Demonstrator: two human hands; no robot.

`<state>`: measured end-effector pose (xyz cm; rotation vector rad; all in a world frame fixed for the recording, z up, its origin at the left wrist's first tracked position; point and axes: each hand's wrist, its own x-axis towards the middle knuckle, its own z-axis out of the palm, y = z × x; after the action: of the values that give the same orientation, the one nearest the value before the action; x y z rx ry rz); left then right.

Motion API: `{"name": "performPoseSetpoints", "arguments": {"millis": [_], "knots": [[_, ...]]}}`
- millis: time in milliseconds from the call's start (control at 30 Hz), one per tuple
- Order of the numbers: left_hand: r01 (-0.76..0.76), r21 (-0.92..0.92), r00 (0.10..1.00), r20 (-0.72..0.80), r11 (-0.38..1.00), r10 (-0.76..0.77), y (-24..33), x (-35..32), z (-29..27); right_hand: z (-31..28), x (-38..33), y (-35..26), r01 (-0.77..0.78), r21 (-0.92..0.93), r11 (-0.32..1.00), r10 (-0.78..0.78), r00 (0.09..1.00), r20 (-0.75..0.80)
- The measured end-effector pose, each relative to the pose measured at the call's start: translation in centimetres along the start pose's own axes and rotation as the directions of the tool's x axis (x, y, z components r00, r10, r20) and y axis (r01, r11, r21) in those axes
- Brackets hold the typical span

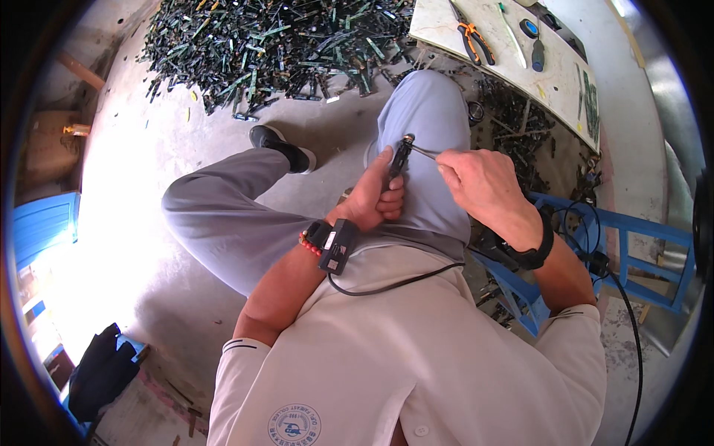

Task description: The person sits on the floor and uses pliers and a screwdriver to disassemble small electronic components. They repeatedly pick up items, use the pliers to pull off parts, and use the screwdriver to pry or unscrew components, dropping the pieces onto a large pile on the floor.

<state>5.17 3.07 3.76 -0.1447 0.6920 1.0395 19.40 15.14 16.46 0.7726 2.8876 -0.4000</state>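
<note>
My left hand (375, 197) is closed around a small dark part (400, 157) with a round metal tip, held over my right thigh. My right hand (480, 182) pinches a thin metal tool (425, 151) whose end touches the top of that part. Both wrists wear dark bands; the left one carries a small black device with a cable. I sit in grey trousers and a white shirt, one black shoe (282, 145) on the floor.
A big heap of dark green strip-like scrap pieces (275, 44) covers the concrete floor ahead. A white board (513, 56) at upper right holds orange-handled pliers (472, 41) and screwdrivers. A blue frame (617, 238) stands at my right, a blue crate (44, 223) at left.
</note>
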Motion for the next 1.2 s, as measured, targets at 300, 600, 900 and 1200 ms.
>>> {"name": "performPoseSetpoints", "arguments": {"millis": [300, 600, 900, 1200], "knots": [[-0.021, 0.020, 1.000, 0.012, 1.000, 0.021, -0.1, 0.0, -0.1, 0.2, 0.0, 0.1, -0.053, 0.085, 0.995, 0.055, 0.998, -0.028], [-0.035, 0.047, 0.999, 0.003, 0.998, 0.035, -0.2, -0.1, -0.4, -0.6, -0.1, 1.6, -0.120, 0.373, 0.920, 0.131, 0.991, -0.003], [-0.072, 0.046, 0.996, 0.049, 0.996, 0.070, -0.5, -0.1, -0.2, -0.6, 6.2, 14.5, -0.306, 0.356, 0.883, 0.465, 0.682, -0.565], [-0.148, 0.008, 0.988, -0.041, 0.989, 0.148, -0.8, -0.7, -1.4, 0.4, 13.2, 19.5, -0.464, 0.159, 0.871, 0.444, 0.607, -0.660]]}}
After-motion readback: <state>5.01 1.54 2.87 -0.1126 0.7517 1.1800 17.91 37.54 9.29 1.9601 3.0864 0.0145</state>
